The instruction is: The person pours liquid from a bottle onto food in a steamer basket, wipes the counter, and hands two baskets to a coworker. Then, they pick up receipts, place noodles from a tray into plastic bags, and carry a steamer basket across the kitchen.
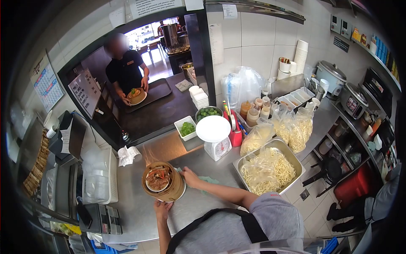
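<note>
I judge the bamboo steamer (170, 191), on a plate (181, 194) on the counter (137, 216), stiff and fairly heavy, best held by the plate's rim. The left hand (163, 206) and right hand (190, 177) are at its edge; whether either pinches, I cannot tell.

Two hands (191, 178) are at one bamboo steamer (179, 187) on one white plate (184, 191). The counter (135, 211) also bears one scale (218, 149), one metal tray (298, 166) of noodles, one bowl (220, 112) of green fruit and one white tub (188, 136) of leaves. Two rice cookers (354, 100), one stool (330, 170) and one calendar (47, 89) complete the count.
</note>
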A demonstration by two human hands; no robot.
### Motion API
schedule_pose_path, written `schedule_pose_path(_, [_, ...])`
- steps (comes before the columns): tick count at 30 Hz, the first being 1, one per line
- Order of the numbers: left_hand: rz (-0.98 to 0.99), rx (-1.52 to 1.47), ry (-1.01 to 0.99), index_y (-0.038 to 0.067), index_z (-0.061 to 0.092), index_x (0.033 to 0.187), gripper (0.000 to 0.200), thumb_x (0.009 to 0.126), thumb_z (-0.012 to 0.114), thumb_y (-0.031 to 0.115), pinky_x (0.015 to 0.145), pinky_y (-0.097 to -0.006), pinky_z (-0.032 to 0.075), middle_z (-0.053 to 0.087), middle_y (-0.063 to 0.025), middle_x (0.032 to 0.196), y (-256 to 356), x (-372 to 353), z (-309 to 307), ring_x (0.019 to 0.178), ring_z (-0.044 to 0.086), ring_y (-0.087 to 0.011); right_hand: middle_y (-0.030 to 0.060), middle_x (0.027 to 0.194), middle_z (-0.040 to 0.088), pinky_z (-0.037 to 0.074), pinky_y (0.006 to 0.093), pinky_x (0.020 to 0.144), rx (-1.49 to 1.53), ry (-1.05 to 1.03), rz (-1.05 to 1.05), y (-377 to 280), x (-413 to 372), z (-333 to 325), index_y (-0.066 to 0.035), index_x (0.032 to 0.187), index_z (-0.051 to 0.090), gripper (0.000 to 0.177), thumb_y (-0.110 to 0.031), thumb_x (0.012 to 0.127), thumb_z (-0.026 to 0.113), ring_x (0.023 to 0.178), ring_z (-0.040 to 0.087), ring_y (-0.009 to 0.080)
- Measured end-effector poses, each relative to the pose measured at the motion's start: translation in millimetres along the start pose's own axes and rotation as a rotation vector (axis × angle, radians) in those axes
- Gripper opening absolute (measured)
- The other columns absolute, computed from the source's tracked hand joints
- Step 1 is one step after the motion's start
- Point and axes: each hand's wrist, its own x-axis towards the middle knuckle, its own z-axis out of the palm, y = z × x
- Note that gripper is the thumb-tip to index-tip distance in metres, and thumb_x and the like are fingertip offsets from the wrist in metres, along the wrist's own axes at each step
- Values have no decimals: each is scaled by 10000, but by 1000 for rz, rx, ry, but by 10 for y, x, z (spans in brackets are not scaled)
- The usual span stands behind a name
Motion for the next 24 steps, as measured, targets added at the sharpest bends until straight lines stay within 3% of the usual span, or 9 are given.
schedule_pose_path(3, [-23, -34, 33, 87, 271, 1184, 309, 919, 427, 61, 737, -399, 546, 554, -215, 1093, -69, 39, -40, 883, 620, -331, 203, 964, 482, 409, 418, 788, 22, -81, 49, -40, 83, -43, -23, 1116, 577, 355, 32, 785, 464, 912, 486, 376])
schedule_pose_path(12, [-3, -59, 38, 103, 298, 1163, 271, 917, 395, 40, 752, -401, 543, 552, -196, 1116, -129, 48, -61, 908, 614, -317, 219, 880, 478, 417, 434, 730, -95, 20, 0, -176, -532, 36, -7, 1122, 507, 320, -11, 808, 446, 853, 504, 381])
schedule_pose_path(15, [4, -62, 10, 73, 339, 1127, 225, 914, 410, 51, 744, -404, 545, 568, -198, 1082, -195, 18, 3, 893, 621, -315, 240, 1013, 505, 418, 463, 825, -90, -264, 33, -312, -703, -155, 10, 1113, 510, 331, -59, 789, 508, 936, 527, 376])
schedule_pose_path(18, [-80, -5, -84, 33, 409, 1054, 154, 916, 433, 99, 734, -397, 547, 587, -210, 1034, -225, -128, 103, 874, 633, -312, 218, 953, 529, 418, 436, 745, 95, -514, -277, 115, -675, -273, -6, 1156, 503, 377, -204, 837, 539, 838, 515, 374])
schedule_pose_path(20, [-225, 9, -152, 13, 453, 999, 167, 929, 440, 164, 724, -380, 547, 597, -217, 1002, -20, -357, 298, 862, 641, -305, 203, 1048, 543, 420, 404, 812, -59, -598, 17, 1, -380, -623, -14, 1202, 490, 462, -305, 849, 547, 934, 529, 347])
schedule_pose_path(21, [-260, 58, -145, 2, 449, 1033, 230, 934, 431, 210, 713, -375, 547, 595, -223, 1007, 3, -322, 244, 862, 641, -309, 191, 1109, 527, 409, 388, 851, 13, -552, 138, -14, -303, -668, -22, 1235, 463, 507, -347, 855, 544, 996, 512, 328])
schedule_pose_path(23, [-332, 153, -134, -19, 441, 1099, 357, 946, 413, 301, 691, -365, 547, 591, -234, 1017, 77, -208, 61, 860, 641, -318, 162, 1243, 472, 373, 357, 933, 311, -346, 344, 19, -167, -664, -42, 1310, 391, 600, -419, 865, 531, 1133, 457, 286])
schedule_pose_path(24, [-216, 316, -54, 7, 455, 1128, 456, 927, 424, 415, 716, -351, 522, 609, -188, 1009, 116, -195, 29, 889, 635, -289, 146, 1316, 433, 350, 341, 977, 532, -191, 429, 13, -126, -632, -54, 1352, 345, 649, -451, 870, 522, 1208, 417, 262])
